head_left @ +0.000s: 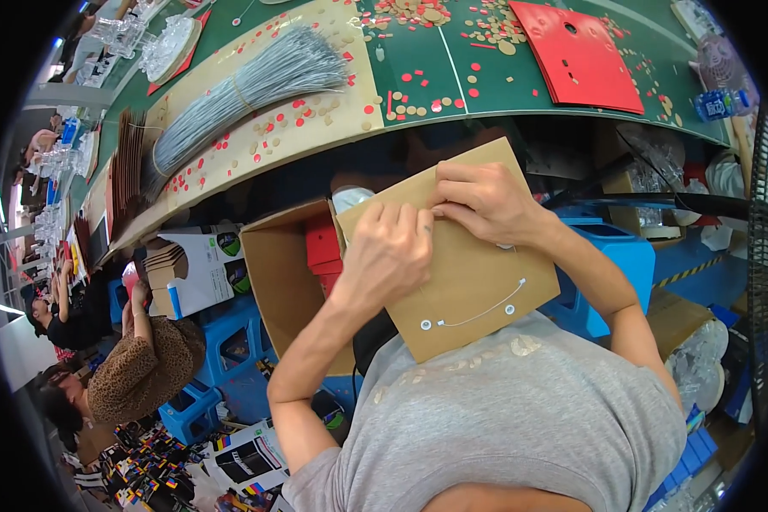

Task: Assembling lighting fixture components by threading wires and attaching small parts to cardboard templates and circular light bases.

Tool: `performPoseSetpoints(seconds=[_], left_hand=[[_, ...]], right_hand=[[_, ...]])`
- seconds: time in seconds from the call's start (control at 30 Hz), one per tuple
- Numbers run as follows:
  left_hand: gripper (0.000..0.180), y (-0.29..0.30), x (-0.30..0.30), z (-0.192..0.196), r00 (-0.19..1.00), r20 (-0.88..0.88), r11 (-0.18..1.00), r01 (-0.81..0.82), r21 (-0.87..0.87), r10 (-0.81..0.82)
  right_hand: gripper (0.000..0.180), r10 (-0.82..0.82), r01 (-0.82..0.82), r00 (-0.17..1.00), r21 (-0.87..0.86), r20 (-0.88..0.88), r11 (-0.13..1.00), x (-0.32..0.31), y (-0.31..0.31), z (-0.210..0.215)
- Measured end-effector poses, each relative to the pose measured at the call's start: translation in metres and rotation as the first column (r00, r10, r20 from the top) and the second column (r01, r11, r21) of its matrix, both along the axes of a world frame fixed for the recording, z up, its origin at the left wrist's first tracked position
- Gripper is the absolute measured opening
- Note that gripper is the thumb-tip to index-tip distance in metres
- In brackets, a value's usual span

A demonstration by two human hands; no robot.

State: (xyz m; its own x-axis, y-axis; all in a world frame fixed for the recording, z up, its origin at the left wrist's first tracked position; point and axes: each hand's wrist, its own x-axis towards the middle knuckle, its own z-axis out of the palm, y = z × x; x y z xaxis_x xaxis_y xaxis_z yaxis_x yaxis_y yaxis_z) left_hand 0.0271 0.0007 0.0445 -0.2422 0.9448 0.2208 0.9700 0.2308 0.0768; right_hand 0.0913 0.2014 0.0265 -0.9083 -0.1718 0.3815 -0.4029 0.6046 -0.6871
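Observation:
A tan cardboard sheet (461, 299) is propped, tilted, against my body below the table edge. Near its lower edge a thin grey wire (484, 317) bows between two white round washers, one of them the left washer (426, 324). My left hand (388, 252) rests on the sheet, fingers curled and pressed together. Beside it my right hand (484, 203) pinches thumb against fingers over the sheet's upper half. The fingertips almost meet; whatever they pinch is too small or hidden. Another white piece (505, 247) peeks out under the right hand.
On the green table (435, 64) lie a tied bundle of grey wires (247, 90), red cards (578, 60) and scattered punched discs. An open carton (286, 294) with red pieces stands left of me, a blue stool (614, 264) right. Another person (145, 367) sits far left.

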Motion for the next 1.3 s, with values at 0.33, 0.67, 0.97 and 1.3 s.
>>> performPoseSetpoints(seconds=[0.33,0.67,0.97,1.3], left_hand=[[0.021,0.027,0.049,-0.014,0.906,-0.075,0.909,-0.412,0.063,0.416],[0.017,0.015,0.035,-0.003,0.936,0.157,0.947,-0.321,0.006,0.316],[0.045,-0.008,0.015,-0.015,0.866,0.427,0.874,-0.400,0.276,0.261],[0.045,-0.006,0.015,-0.018,0.897,0.338,0.873,-0.387,0.295,0.284]], right_hand=[[0.008,0.422,-0.509,0.841,0.232,0.340,0.829,-0.066,0.011,0.034],[0.010,0.431,-0.513,0.773,0.059,0.466,0.856,-0.071,0.017,0.029],[0.021,-0.184,0.183,0.975,-0.016,-0.123,0.983,0.020,-0.007,-0.004],[0.022,-0.287,0.288,0.957,0.017,-0.047,0.958,0.012,-0.018,-0.003]])
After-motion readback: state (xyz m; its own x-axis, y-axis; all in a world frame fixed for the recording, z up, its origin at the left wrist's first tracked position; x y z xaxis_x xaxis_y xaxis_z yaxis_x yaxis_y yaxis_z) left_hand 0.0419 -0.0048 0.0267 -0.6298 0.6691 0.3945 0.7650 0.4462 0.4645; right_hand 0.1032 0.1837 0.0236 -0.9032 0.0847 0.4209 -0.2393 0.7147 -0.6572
